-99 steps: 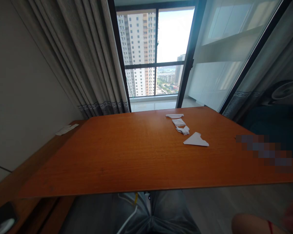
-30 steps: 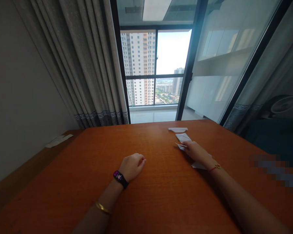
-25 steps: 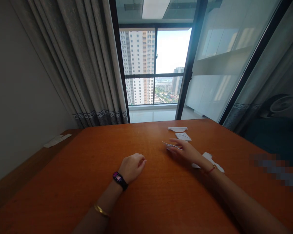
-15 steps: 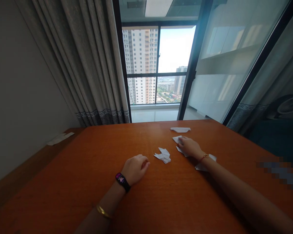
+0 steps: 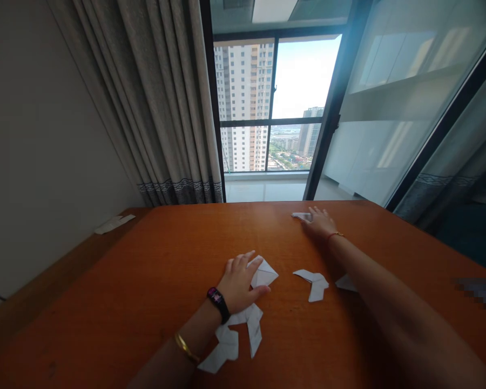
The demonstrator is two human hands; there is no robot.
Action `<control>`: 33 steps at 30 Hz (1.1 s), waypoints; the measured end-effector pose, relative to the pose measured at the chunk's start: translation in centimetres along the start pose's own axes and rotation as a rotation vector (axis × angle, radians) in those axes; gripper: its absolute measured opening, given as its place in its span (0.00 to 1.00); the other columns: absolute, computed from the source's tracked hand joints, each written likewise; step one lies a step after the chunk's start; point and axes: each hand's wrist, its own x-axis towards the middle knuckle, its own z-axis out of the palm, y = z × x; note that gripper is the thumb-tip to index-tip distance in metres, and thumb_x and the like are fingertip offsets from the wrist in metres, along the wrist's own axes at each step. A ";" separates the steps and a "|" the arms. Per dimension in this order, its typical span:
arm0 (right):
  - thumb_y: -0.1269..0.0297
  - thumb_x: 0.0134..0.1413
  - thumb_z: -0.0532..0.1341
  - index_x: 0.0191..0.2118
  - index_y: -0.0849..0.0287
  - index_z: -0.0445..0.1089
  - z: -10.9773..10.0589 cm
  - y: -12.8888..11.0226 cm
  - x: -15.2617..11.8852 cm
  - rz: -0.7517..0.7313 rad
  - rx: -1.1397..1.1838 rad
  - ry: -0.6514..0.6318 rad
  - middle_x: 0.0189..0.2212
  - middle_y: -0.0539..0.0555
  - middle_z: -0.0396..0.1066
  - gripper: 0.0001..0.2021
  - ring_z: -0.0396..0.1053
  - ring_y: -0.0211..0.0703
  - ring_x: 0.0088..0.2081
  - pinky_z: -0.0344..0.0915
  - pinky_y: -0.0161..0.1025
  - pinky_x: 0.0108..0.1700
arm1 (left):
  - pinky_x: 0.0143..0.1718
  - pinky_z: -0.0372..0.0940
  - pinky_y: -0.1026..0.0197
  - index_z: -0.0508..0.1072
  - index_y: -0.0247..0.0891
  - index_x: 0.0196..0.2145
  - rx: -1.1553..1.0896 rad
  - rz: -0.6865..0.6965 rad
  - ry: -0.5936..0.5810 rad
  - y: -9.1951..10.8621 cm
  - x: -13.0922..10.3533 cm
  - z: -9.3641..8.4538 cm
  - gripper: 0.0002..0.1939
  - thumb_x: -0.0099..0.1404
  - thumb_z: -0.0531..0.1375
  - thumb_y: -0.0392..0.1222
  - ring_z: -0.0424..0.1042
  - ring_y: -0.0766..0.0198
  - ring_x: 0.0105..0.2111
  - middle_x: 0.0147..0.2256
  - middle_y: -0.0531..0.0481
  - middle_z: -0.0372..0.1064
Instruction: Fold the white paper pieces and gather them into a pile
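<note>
Right of the frame's centre, the right hand (image 5: 321,222) has open fingers over a white paper strip (image 5: 298,215); at lower centre, the left hand (image 5: 238,283), fingers splayed, partly covers a folded paper square (image 5: 266,275) on the bench (image 5: 166,259).

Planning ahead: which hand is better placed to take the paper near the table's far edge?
Right hand, likely: its fingers are at the far paper; the left hand partly covers nearer paper.

The person's right hand (image 5: 322,222) covers part of a folded paper strip (image 5: 301,216) near the table's (image 5: 166,270) far edge, while the left hand (image 5: 238,283), fingers spread, overlaps a white paper square (image 5: 266,275).
</note>
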 end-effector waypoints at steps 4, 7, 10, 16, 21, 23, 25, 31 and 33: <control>0.58 0.59 0.53 0.50 0.60 0.70 1.6 -0.8 -1.2 -0.069 -0.071 -0.071 0.52 0.66 0.68 0.18 0.64 0.64 0.52 0.57 0.61 0.51 | 0.60 0.44 0.42 0.55 0.48 0.62 0.029 -0.050 0.003 -0.3 0.2 0.2 0.33 0.62 0.55 0.59 0.50 0.50 0.60 0.63 0.45 0.51; 0.60 0.60 0.52 0.45 0.52 0.73 2.5 -3.0 -3.5 -0.244 -0.045 -0.103 0.48 0.57 0.72 0.14 0.67 0.52 0.50 0.55 0.50 0.55 | 0.60 0.43 0.41 0.55 0.49 0.62 0.013 -0.083 0.021 -0.4 0.4 -0.4 0.32 0.62 0.55 0.58 0.51 0.51 0.61 0.63 0.46 0.51; 0.58 0.62 0.50 0.46 0.47 0.72 2.4 -4.0 -4.4 -0.326 0.005 -0.097 0.48 0.50 0.72 0.15 0.67 0.43 0.50 0.54 0.40 0.56 | 0.61 0.37 0.36 0.52 0.47 0.63 -0.045 -0.066 -0.029 -0.3 0.6 -0.6 0.39 0.58 0.58 0.60 0.51 0.49 0.61 0.62 0.45 0.52; 0.60 0.60 0.50 0.60 0.61 0.59 0.8 -0.7 -0.6 -0.038 -0.001 -0.020 0.60 0.63 0.58 0.24 0.54 0.56 0.60 0.52 0.52 0.58 | 0.59 0.31 0.31 0.62 0.47 0.57 -0.168 -0.033 -0.029 0.5 0.4 -1.1 0.32 0.55 0.62 0.49 0.61 0.49 0.55 0.55 0.45 0.65; 0.48 0.52 0.56 0.53 0.61 0.67 1.5 0.8 0.1 0.071 0.009 -0.092 0.54 0.67 0.64 0.27 0.59 0.67 0.56 0.54 0.65 0.52 | 0.58 0.51 0.43 0.68 0.43 0.49 -0.438 -0.073 0.061 0.1 0.2 -2.2 0.18 0.60 0.57 0.43 0.68 0.55 0.48 0.48 0.48 0.71; 0.47 0.47 0.61 0.48 0.58 0.70 1.9 0.2 -0.6 0.030 0.039 -0.132 0.50 0.63 0.68 0.26 0.62 0.64 0.53 0.57 0.59 0.51 | 0.50 0.62 0.53 0.67 0.39 0.48 -0.623 -0.120 0.129 -0.5 0.4 -2.3 0.17 0.62 0.55 0.43 0.70 0.58 0.44 0.45 0.47 0.72; 0.50 0.43 0.64 0.44 0.56 0.71 2.2 -0.6 -1.5 -0.019 0.087 -0.190 0.43 0.58 0.72 0.22 0.68 0.56 0.46 0.62 0.50 0.47 | 0.44 0.65 0.57 0.67 0.36 0.45 -0.758 -0.174 0.194 -1.0 0.7 -2.1 0.14 0.64 0.52 0.45 0.71 0.59 0.41 0.41 0.47 0.72; 0.57 0.45 0.63 0.46 0.59 0.70 2.0 -2.2 -3.4 -0.035 0.172 -0.209 0.39 0.56 0.73 0.21 0.71 0.45 0.37 0.65 0.38 0.38 | 0.39 0.67 0.57 0.62 0.36 0.49 -1.134 -0.383 0.190 -1.9 1.5 -2.0 0.21 0.64 0.52 0.52 0.71 0.58 0.41 0.44 0.44 0.69; 0.50 0.50 0.59 0.48 0.64 0.69 2.0 -2.3 -3.4 0.037 0.141 -0.132 0.46 0.65 0.69 0.25 0.68 0.55 0.46 0.64 0.47 0.44 | 0.40 0.67 0.57 0.60 0.37 0.52 -1.150 -0.369 0.159 -1.7 1.5 -2.5 0.23 0.63 0.53 0.52 0.70 0.57 0.44 0.47 0.43 0.68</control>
